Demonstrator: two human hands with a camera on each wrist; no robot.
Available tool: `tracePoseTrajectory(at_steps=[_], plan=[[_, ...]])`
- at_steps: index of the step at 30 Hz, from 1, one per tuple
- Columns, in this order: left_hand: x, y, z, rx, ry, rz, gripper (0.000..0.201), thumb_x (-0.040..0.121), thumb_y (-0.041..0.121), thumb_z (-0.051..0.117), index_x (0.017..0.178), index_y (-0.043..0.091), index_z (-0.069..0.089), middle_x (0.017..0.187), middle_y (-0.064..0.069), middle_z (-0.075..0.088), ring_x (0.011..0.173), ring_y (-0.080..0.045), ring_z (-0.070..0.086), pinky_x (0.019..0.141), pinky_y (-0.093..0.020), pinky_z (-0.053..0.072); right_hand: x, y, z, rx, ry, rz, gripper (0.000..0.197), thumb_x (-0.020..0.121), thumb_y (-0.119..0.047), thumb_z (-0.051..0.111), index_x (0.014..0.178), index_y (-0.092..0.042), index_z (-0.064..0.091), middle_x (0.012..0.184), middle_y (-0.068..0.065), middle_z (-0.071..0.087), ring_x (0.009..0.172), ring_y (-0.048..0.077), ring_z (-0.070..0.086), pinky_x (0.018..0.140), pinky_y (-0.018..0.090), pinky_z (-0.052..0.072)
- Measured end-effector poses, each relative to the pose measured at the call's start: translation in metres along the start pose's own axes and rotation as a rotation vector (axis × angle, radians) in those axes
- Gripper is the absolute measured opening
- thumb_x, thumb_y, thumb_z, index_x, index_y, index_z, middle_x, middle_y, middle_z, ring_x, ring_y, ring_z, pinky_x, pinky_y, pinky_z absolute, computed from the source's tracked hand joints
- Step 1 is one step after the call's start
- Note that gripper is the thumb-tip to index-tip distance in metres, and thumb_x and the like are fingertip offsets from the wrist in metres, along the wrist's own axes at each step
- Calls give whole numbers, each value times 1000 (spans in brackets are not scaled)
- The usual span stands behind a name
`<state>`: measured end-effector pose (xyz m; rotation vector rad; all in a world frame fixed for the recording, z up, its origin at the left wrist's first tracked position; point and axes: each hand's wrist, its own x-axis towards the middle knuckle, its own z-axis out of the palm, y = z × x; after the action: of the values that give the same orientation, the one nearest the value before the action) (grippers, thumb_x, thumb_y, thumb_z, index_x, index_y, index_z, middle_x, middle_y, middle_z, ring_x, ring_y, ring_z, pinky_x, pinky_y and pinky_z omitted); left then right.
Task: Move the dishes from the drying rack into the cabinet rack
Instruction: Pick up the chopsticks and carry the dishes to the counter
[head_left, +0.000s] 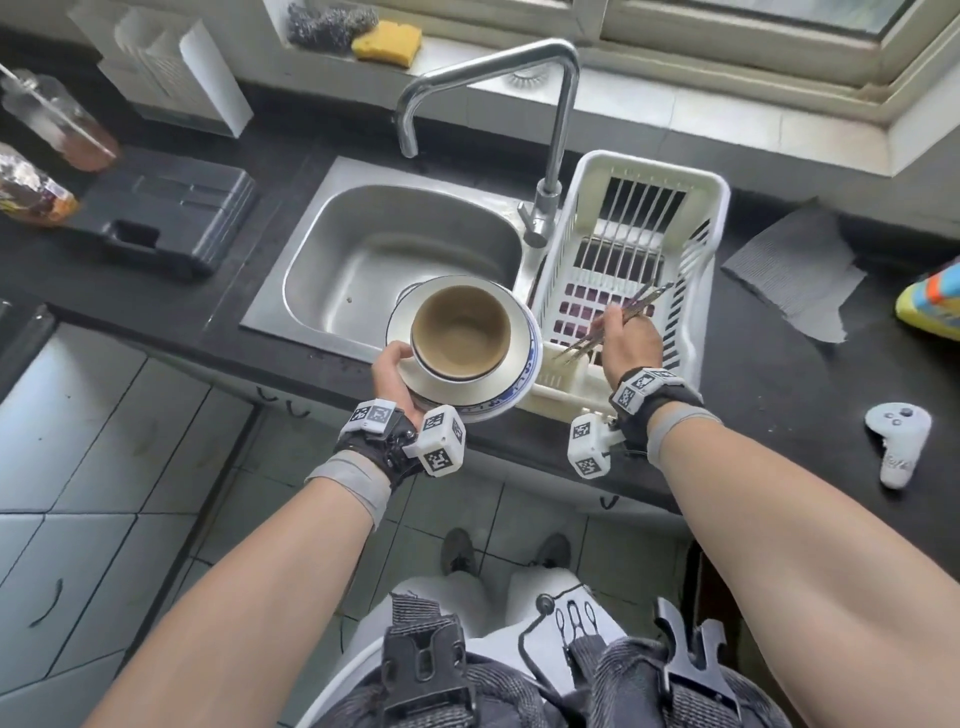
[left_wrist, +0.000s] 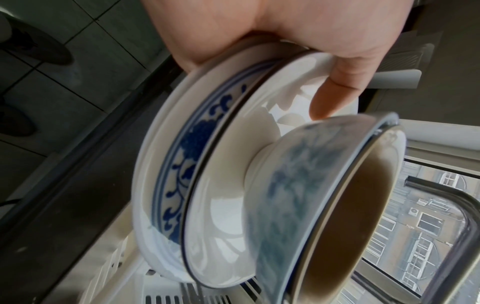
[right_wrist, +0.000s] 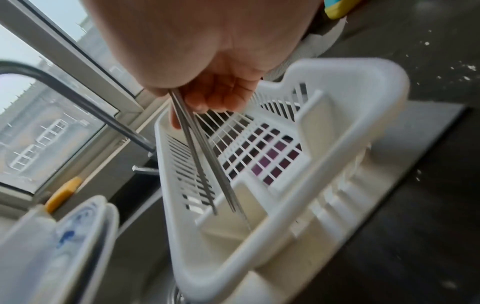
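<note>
Left hand (head_left: 397, 376) grips the stack (head_left: 462, 345), bowl on plates, thumb over the rim, above the sink (head_left: 363, 244) edge. Right hand (head_left: 628, 343) pinches chopsticks (head_left: 613, 322), long axis slanting over the rack (head_left: 691, 312), which looks cleared. The cabinet is out of sight; counter edge and faucet (head_left: 545, 130) crowd the turn.

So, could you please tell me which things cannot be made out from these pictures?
- Cabinet rack: in no view.
- Left hand's fingers: under the plates in the head view; only the thumb shows in the left wrist view.
- Number of chopsticks in the right hand: blurred in the right wrist view, too thin in the head view.
- Drying rack's utensil compartment: blurred.
</note>
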<state>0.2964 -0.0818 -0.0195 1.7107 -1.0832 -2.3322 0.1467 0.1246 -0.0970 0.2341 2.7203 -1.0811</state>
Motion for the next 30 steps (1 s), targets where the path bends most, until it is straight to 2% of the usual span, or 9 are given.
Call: tracePoseTrajectory(at_steps=[2,6,8,13,15,21,25,28,30], plan=[[-13,-2,15,20,-5,24,37,84,24,51,52,16,33,42,-3,40,30,-17,40,46,-15,43,6,-7,-21,71,99,-9,56,102,-42,29,89,-6,71,83,8,67,77,30,61,69,32,41],[-34,-7,47,35,-115,68,42,91,19,45,52,15,31,27,1,35,18,-14,32,36,-7,37,18,-8,-65,180,182,-17,51,104,-40,31,118,0,60,79,6,64,70,25,61,64,33,48],[-39,-11,63,79,-181,73,39,89,21,46,52,15,35,30,0,38,21,-16,35,38,-9,38,17,1,-87,253,188,23,46,104,-42,32,110,-6,59,75,2,67,65,20,66,62,34,57],[-46,-22,102,273,-327,73,18,79,26,52,67,13,49,57,-11,52,41,-22,49,44,-18,42,-10,29,-136,106,316,75,37,104,-39,36,89,-12,56,86,8,60,81,27,53,74,32,39],[-50,-29,113,397,-407,81,25,83,26,49,61,17,41,46,-5,45,33,-19,41,40,-14,34,-30,45,-152,89,357,144,38,103,-39,40,81,-13,57,82,8,60,79,27,53,71,30,34],[-77,-67,124,682,-711,53,32,91,14,43,60,13,39,37,-2,43,22,-13,39,34,-6,31,-147,92,-170,312,613,375,36,93,-47,57,72,-18,58,73,2,65,72,24,58,70,28,41],[-111,-115,103,878,-838,-88,23,97,24,42,78,14,51,77,-6,56,61,-18,58,36,-17,48,-240,126,-161,405,704,578,50,85,-58,59,55,-19,65,49,-7,60,60,20,59,70,30,46],[-138,-161,73,1004,-973,-159,20,90,24,49,83,8,60,85,-15,60,59,-22,59,47,-22,47,-319,151,-157,516,747,725,53,80,-63,57,56,-18,67,36,-6,54,46,18,50,58,29,40],[-160,-191,47,1093,-1034,-185,26,80,25,55,89,3,65,86,-19,63,56,-26,59,53,-25,47,-373,167,-156,523,795,781,50,80,-65,58,60,-19,62,44,-6,56,49,18,51,56,28,39]])
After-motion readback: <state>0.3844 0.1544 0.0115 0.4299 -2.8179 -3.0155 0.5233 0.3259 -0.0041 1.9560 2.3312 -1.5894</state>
